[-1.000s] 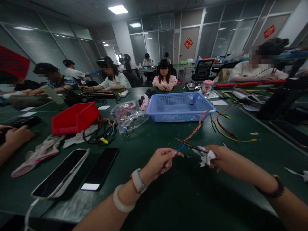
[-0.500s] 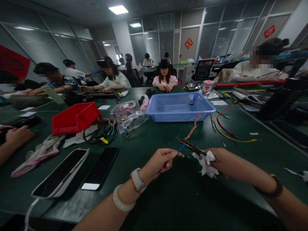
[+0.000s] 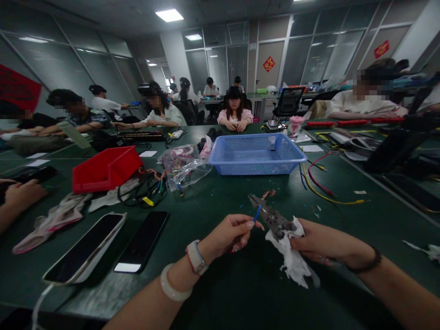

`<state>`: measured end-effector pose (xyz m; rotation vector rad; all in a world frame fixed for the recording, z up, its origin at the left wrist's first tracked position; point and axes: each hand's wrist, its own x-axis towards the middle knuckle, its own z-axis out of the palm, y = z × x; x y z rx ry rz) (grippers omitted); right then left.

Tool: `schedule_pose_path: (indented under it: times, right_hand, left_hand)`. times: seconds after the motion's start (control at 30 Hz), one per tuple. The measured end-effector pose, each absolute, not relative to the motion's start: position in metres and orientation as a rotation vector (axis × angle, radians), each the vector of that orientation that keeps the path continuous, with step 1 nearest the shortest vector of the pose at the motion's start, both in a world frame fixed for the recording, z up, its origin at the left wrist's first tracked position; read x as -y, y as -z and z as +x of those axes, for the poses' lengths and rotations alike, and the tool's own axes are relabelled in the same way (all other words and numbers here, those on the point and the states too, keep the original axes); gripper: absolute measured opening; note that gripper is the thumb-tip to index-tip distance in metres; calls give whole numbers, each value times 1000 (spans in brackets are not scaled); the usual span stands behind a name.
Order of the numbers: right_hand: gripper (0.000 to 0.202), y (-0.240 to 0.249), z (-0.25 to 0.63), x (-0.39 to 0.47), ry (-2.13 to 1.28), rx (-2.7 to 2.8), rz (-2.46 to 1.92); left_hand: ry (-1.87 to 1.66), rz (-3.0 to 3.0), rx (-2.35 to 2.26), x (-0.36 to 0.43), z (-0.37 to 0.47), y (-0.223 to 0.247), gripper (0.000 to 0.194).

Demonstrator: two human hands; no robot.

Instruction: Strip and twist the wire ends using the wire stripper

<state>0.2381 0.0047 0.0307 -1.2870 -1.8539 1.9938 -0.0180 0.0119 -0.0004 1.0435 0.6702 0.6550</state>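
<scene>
My left hand [image 3: 237, 231] is closed, pinching a short blue wire [image 3: 257, 213] between thumb and fingertips. My right hand [image 3: 314, 239] grips wire strippers [image 3: 273, 219], whose handles are wrapped in ragged white tissue [image 3: 290, 259]. The strippers' jaws point up and left, and the blue wire crosses them near the tip; whether they bite on it I cannot tell. Just beyond the jaws shows a bit of copper-coloured strand [image 3: 269, 194], partly hidden by the tool.
A blue basket [image 3: 257, 167] stands ahead, with red and yellow cables [image 3: 338, 200] to its right. On the left are a red bin [image 3: 103, 172], a clear bag of wires [image 3: 184, 167], two phones, one black [image 3: 142, 240], and a glove [image 3: 51, 222]. Several people sit around.
My right hand has turned the strippers so their flat side shows, and it sits slightly lower. The long copper-coloured strand reaching toward the basket now shows only as a short piece behind the jaws.
</scene>
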Motion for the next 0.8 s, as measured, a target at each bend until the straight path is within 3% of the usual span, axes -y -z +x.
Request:
schedule_pose_path:
  times: [0.2,0.8]
  right_hand:
    - [31,-22,229,-2,-2263,1594,-1216]
    - [26,-16,230,-11,-2063,1488,-1221]
  left_hand:
    - [-664,1084,-678,-11,-15,3,39]
    - [-783,1042,-822,-11,-11,1,43]
